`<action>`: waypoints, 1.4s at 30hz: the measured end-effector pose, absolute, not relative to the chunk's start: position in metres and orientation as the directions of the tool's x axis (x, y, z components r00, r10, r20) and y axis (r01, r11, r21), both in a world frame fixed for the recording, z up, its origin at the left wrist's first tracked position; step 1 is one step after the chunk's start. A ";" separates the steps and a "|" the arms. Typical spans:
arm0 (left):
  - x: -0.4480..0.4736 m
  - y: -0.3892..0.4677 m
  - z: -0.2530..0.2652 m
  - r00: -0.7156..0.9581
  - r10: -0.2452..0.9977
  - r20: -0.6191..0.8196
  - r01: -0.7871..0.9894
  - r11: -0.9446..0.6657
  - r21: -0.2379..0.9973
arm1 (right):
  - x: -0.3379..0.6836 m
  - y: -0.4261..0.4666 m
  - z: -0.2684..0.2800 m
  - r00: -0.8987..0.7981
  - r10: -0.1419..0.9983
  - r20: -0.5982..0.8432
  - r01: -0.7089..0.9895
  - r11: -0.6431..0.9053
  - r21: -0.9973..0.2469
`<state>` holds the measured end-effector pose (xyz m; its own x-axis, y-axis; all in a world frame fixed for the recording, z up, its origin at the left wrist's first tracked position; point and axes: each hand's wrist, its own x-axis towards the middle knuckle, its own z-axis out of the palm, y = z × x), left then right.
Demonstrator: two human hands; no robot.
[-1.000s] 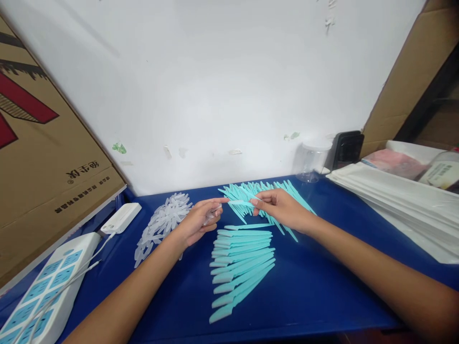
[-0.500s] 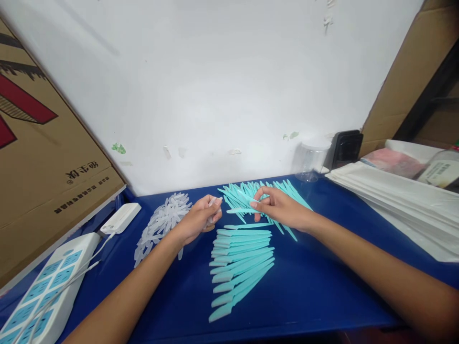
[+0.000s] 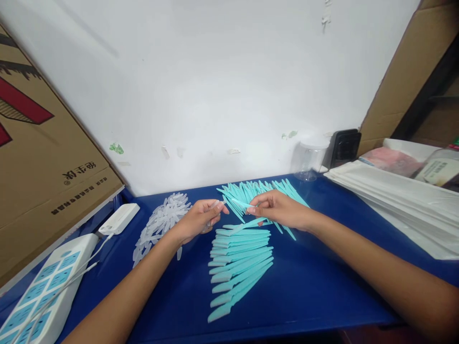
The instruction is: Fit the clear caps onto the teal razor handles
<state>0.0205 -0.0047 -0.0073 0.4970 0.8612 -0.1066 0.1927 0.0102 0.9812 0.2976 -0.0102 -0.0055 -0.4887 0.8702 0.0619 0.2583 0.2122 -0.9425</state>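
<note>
One turquoise stick (image 3: 241, 204) is pinched in the right hand (image 3: 278, 209), mid-frame. A clear cover (image 3: 216, 204) is grasped in the left hand (image 3: 199, 217). Roughly ten sticks are fanned in a row (image 3: 233, 273) below, on a blue table (image 3: 304, 286); pile (image 3: 247, 191) behind not countable. White wall (image 3: 215, 95) at top. One power strip (image 3: 83, 248) lower left. Chinese characters, ® printed on cardboard box (image 3: 46, 153), left.

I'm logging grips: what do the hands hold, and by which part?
Right hand: at least one teal stick, by its handle. Left hand: clear plastic, grip point unclear.
</note>
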 end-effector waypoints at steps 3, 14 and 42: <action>0.021 -0.006 -0.005 0.516 0.848 -0.121 0.212 0.010 0.977 | 0.298 -0.011 -0.003 -0.543 0.839 0.023 0.229 0.174 -0.958; 0.021 -0.014 0.007 0.570 0.803 -0.174 0.243 0.037 0.969 | 0.300 -0.014 0.003 -0.537 0.843 -0.031 0.355 0.193 -0.915; 0.013 -0.012 0.013 0.704 0.662 -0.259 0.375 -0.036 0.926 | 0.308 -0.004 0.002 -0.563 0.826 0.017 0.303 0.226 -0.926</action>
